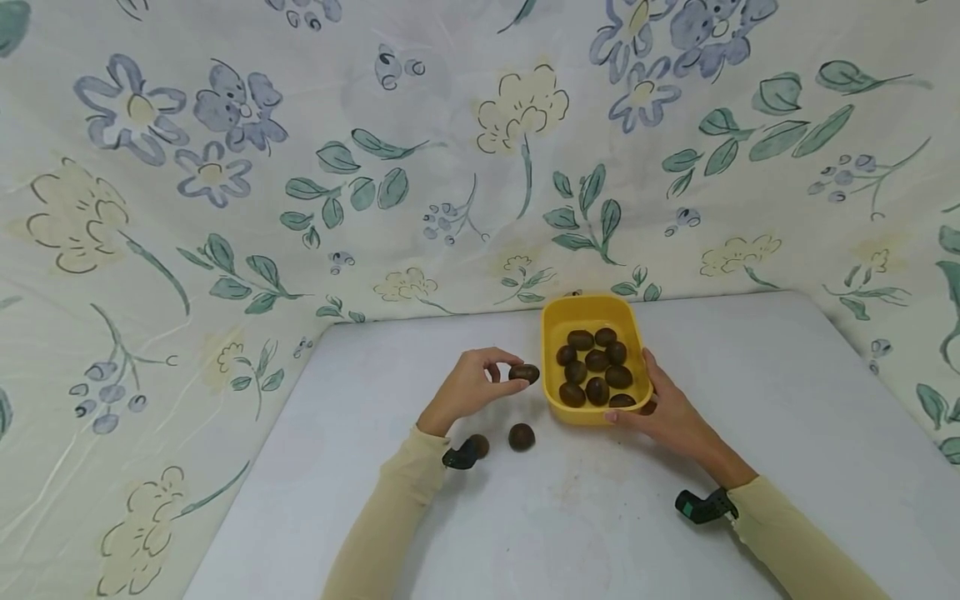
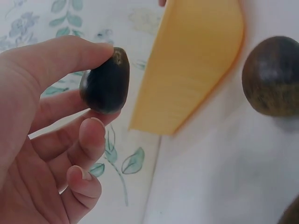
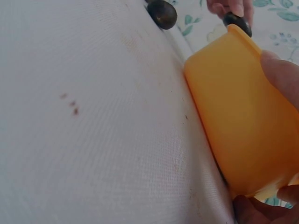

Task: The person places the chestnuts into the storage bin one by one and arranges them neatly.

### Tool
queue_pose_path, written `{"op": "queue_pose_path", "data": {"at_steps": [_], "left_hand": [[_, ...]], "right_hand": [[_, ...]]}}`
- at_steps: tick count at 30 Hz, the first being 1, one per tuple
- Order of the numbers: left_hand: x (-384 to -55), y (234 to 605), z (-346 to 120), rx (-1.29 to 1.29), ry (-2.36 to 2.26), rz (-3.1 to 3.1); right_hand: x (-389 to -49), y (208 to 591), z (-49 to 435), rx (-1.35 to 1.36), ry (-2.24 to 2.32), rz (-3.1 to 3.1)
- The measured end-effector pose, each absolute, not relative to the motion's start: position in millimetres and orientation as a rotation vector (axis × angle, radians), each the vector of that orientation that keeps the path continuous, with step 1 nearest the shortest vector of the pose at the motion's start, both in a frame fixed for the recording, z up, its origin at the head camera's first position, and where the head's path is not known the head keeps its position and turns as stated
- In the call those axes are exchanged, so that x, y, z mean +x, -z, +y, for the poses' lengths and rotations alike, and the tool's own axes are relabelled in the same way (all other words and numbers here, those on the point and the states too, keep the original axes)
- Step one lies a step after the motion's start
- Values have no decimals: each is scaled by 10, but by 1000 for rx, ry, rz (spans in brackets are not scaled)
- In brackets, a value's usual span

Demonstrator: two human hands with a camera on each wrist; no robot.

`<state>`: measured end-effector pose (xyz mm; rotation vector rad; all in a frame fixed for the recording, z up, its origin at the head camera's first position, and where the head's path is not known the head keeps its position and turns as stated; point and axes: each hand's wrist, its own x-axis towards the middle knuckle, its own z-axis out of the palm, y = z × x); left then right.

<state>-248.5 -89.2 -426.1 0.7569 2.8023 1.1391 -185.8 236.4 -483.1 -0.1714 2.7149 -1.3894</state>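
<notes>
My left hand (image 1: 472, 385) pinches a dark brown, smooth oval fruit (image 1: 524, 373) between thumb and fingers, just left of a yellow plastic container (image 1: 585, 417). In the left wrist view the fruit (image 2: 106, 86) has a small pale scar at its top, and the other fingers curl loosely below it. My right hand (image 1: 678, 421) grips the container at its near right corner. The right wrist view shows the thumb on the rim and fingertips low on the wall (image 3: 238, 116). Several similar fruits (image 1: 597, 360) lie inside the container.
Two more dark fruits lie on the white table: one (image 1: 521, 437) in front of the container, another (image 1: 482, 446) partly hidden behind the left wrist camera (image 1: 460, 455). A floral cloth (image 1: 465, 167) hangs behind the table's far edge. Small reddish specks (image 3: 73, 105) mark the tabletop.
</notes>
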Motion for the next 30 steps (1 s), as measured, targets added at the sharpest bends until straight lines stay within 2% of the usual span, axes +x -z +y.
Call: {"op": "queue_pose_path", "data": {"at_steps": [16, 30], "left_hand": [[-2543, 4193, -591, 804, -1179, 2778], [-2504, 4302, -334, 829, -1101, 2716]], "right_hand": [[-1869, 4840, 2365, -172, 1381, 2724], [-1831, 4852, 2348, -187, 1389, 2733]]}}
